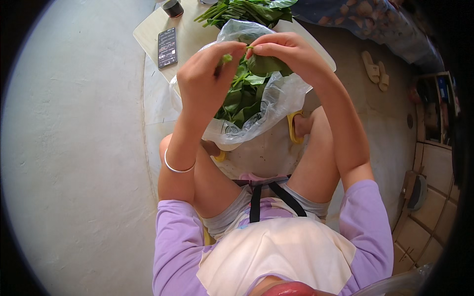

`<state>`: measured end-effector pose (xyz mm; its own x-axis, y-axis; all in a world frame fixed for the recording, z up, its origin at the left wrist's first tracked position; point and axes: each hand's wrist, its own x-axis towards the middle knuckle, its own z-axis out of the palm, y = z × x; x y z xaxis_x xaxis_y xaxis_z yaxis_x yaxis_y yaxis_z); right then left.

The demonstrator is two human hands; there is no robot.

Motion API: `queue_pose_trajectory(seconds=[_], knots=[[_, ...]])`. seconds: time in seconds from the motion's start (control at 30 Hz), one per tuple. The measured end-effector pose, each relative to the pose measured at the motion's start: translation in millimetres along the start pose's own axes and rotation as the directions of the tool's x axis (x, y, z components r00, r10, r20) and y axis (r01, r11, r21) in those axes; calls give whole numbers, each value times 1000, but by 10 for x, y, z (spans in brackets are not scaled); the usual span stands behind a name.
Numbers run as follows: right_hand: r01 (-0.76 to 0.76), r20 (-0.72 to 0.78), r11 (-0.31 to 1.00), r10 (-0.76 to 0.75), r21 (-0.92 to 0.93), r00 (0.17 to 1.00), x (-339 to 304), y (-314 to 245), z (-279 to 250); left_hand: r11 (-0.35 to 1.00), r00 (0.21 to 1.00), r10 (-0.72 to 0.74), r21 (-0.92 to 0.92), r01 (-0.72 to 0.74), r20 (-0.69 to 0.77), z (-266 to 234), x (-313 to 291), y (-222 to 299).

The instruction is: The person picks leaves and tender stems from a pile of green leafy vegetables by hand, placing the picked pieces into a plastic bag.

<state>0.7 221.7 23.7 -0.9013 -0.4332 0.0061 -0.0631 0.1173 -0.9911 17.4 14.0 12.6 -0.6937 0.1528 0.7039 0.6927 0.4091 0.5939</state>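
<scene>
My left hand pinches a short green stem piece between its fingertips. My right hand grips a green leafy sprig by its stalk, its thumb tip meeting the left fingers. Both hands hover over a clear plastic bag full of leafy greens, which sits on the floor between my knees. A silver bangle circles my left wrist.
A pale low board lies beyond the bag, bearing a dark phone, a small dark jar and a bunch of long-stemmed greens. Beige slippers rest on the floor at right. Yellow sandals are on my feet.
</scene>
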Motion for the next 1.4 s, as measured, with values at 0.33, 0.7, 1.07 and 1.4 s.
queue_pose_trajectory(seconds=[0.33, 0.7, 1.07, 1.4], knots=[[124, -275, 965, -187, -232, 943, 118, 134, 116, 945, 947, 310, 142, -296, -85, 38, -11, -77], [277, -174, 782, -437, -559, 883, 163, 228, 141, 895, 849, -446, 126, 428, 285, -18, 39, -128], [174, -48, 951, -192, -254, 980, 74, 100, 163, 586, 836, -438, -601, 543, 329, -85, 122, -227], [41, 11, 978, -45, 204, 999, 6, -8, 367, 406, 824, -316, -718, 565, 470, -26, 92, -148]])
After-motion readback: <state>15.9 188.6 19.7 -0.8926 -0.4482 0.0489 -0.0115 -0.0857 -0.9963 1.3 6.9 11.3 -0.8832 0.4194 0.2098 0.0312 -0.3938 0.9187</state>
